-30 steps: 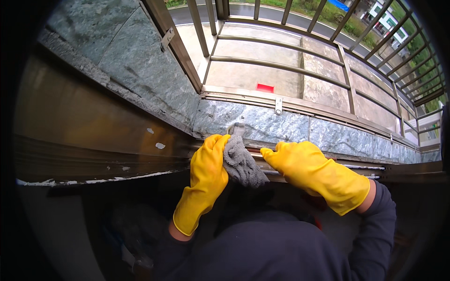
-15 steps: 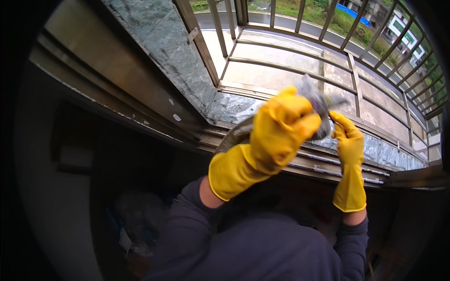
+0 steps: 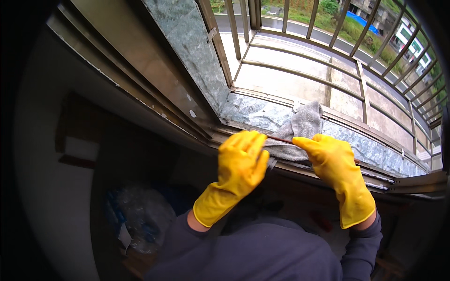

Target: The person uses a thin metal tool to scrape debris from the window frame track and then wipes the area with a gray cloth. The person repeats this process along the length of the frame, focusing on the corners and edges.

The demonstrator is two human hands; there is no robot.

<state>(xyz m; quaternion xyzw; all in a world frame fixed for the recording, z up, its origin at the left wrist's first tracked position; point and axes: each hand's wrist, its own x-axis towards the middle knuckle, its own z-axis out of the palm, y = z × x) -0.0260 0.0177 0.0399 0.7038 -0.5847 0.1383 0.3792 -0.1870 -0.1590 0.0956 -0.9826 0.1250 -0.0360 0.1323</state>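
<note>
Over a crumpled grey terry cloth (image 3: 302, 124), draped from the rough blue-grey stone sill (image 3: 253, 111) down onto the brown metal window track (image 3: 295, 169), held a thin reddish-brown rod (image 3: 281, 139) slightly aslant. Gripped the rod with the right hand (image 3: 330, 161), gloved in long yellow rubber, at the cloth's right side, with the forefinger stretched along the shaft and the other fingers folded in beneath, partly hidden. Held the left hand (image 3: 241, 157), in a matching yellow rubber glove, at the cloth's left edge, with fingers close together and bent toward the rod's left end and the thumb apart below. Could not tell a pinch from a mere touch there. Had both forearms, in dark navy sleeves (image 3: 361, 248), below the cloth.

Saw, left of the cloth, a tall brown metal panel (image 3: 131, 56) with small white chips, and between panel and cloth an upright blue-grey stone slab (image 3: 187, 56). Faced, beyond the cloth, a bronze-coloured metal grille (image 3: 363, 93), farther past the cloth a pale concrete slab (image 3: 286, 77), and farther still a grey road (image 3: 297, 29), green grass (image 3: 349, 33) and a bright blue sheet (image 3: 363, 21). Had, well below and left of the cloth in shadow, a clear crinkled plastic bag (image 3: 140, 210).
</note>
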